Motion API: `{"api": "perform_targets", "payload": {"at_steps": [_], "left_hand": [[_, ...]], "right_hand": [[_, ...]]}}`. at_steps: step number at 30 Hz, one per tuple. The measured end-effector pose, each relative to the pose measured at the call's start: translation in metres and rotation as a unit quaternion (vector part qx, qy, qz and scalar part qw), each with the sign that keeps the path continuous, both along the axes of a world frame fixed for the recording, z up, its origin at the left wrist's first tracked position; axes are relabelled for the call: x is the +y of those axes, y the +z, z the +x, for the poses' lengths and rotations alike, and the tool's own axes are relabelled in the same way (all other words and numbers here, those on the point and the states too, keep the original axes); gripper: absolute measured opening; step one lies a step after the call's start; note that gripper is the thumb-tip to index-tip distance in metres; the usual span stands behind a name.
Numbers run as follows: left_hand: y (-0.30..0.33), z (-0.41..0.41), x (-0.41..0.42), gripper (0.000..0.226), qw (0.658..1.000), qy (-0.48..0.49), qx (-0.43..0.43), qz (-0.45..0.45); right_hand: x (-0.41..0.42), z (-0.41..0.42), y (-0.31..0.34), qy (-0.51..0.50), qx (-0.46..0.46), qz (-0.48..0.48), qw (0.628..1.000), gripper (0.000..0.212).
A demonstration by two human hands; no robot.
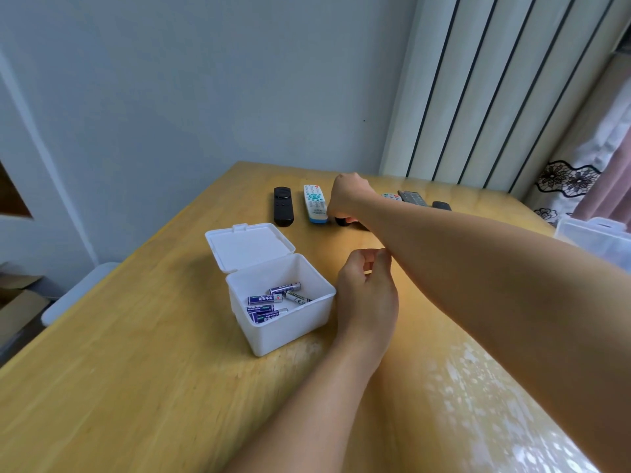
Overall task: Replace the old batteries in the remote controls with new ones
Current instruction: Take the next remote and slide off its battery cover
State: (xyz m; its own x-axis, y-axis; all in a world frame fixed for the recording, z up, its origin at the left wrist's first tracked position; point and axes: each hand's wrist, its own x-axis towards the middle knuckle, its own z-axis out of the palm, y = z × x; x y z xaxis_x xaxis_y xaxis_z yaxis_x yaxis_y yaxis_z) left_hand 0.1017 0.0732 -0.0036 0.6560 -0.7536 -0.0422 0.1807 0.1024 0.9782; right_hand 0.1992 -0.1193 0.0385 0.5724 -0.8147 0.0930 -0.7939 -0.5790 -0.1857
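Our right hand (346, 196) reaches across the counter (143, 370), its fingers curled down onto a dark remote (342, 220) just right of the white remote (316, 203). Our left hand (367, 288) hovers beside the open white box (283, 322) of batteries (273, 300), fingers loosely curled; we cannot tell whether they pinch anything.

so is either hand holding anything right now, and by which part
The right hand grips a black remote at its near end, which is mostly hidden. The left hand is loosely curled; whether it holds anything cannot be told.
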Motion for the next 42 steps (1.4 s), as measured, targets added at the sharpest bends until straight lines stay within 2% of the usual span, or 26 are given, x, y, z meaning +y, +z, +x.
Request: {"api": "perform_targets", "payload": {"at_steps": [2, 5, 10, 12, 13, 14, 16, 18, 19, 21, 24, 26, 28, 31, 35, 42], "left_hand": [[0.001, 0.000, 0.000, 0.020, 1.000, 0.001, -0.005, -0.001], [-0.001, 0.000, -0.001, 0.019, 1.000, 0.003, -0.006, 0.002], [-0.005, 0.003, -0.006, 0.020, 1.000, 0.012, 0.003, -0.012], [-0.003, 0.003, -0.006, 0.029, 0.999, 0.000, 0.040, -0.028], [-0.001, 0.004, -0.005, 0.037, 0.995, -0.025, 0.089, -0.044], [0.002, 0.006, -0.002, 0.048, 0.983, -0.067, 0.158, -0.066], [0.008, 0.010, 0.007, 0.070, 0.931, -0.190, 0.292, -0.106], [0.017, 0.015, 0.018, 0.078, 0.875, -0.324, 0.338, -0.123], [0.021, 0.016, 0.022, 0.077, 0.858, -0.375, 0.329, -0.121], [0.027, 0.014, 0.030, 0.067, 0.846, -0.435, 0.289, -0.107], [0.029, 0.005, 0.041, 0.050, 0.861, -0.461, 0.211, -0.034], [0.028, -0.006, 0.046, 0.041, 0.889, -0.442, 0.118, 0.009], [0.024, -0.021, 0.048, 0.034, 0.914, -0.404, 0.038, 0.004], [0.019, -0.040, 0.049, 0.028, 0.934, -0.351, -0.057, -0.007], [0.016, -0.050, 0.045, 0.024, 0.948, -0.299, -0.114, -0.008], [0.013, -0.052, 0.040, 0.021, 0.953, -0.262, -0.153, 0.004]], "right_hand": [[0.002, -0.002, 0.001, -0.015, -0.021, 0.027, 0.999, 0.018], [0.002, -0.006, 0.005, -0.018, -0.061, -0.006, 0.998, 0.011], [0.015, -0.050, 0.050, -0.043, -0.219, 0.017, 0.975, 0.010], [0.030, -0.093, 0.066, 0.000, -0.276, 0.037, 0.960, 0.016], [0.041, -0.120, 0.070, 0.039, -0.291, 0.068, 0.953, 0.018], [0.053, -0.148, 0.071, 0.081, -0.299, 0.120, 0.943, 0.018], [0.072, -0.198, 0.067, 0.150, -0.301, 0.218, 0.916, 0.018], [0.082, -0.229, 0.052, 0.185, -0.323, 0.267, 0.889, 0.019], [0.086, -0.238, 0.043, 0.184, -0.348, 0.280, 0.876, 0.020], [0.094, -0.251, 0.028, 0.162, -0.407, 0.298, 0.848, 0.018], [0.109, -0.267, 0.015, 0.122, -0.462, 0.275, 0.834, 0.017], [0.121, -0.273, 0.010, 0.086, -0.480, 0.223, 0.844, 0.018], [0.135, -0.275, 0.004, 0.062, -0.473, 0.161, 0.864, 0.010], [0.152, -0.277, -0.002, 0.048, -0.455, 0.150, 0.877, 0.011], [0.148, -0.282, -0.001, 0.059, -0.456, 0.189, 0.868, 0.027], [0.140, -0.281, -0.009, 0.056, -0.453, 0.138, 0.879, 0.021]]}}
